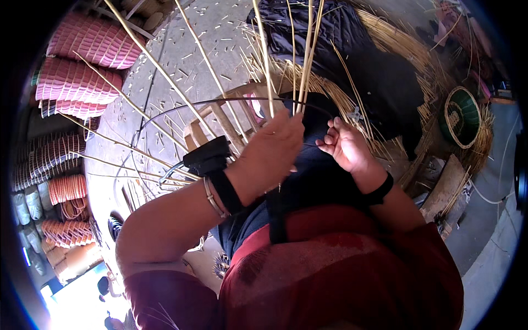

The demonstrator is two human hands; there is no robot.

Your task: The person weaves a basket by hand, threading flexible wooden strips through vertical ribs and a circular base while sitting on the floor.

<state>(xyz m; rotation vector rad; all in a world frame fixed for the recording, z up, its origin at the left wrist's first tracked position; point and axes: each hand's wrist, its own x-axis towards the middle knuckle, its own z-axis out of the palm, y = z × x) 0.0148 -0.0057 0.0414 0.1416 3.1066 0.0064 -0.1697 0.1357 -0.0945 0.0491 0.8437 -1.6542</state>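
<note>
My left hand (269, 148) is closed at the base of several upright pale canes (305, 66); its back hides most of the fingers. More canes (165, 71) fan out to the left from beneath that hand. A thin dark strip (220, 100) arches over the canes, from the left side across to my right hand (347, 147). The fingers of the right hand are curled inward, with the strip at their tips. Below my hands, the join of the canes is hidden by my left hand and wrist. Black bands circle both wrists, and a black device (208, 155) sits by the left one.
A low wooden stool or frame (223, 121) stands ahead. Bundled canes (393, 38) and black cloth (363, 71) lie beyond, at the right. A green-lined basket (462, 118) stands far right. Stacked pink woven baskets (77, 82) line the left. Cane offcuts litter the floor (170, 33).
</note>
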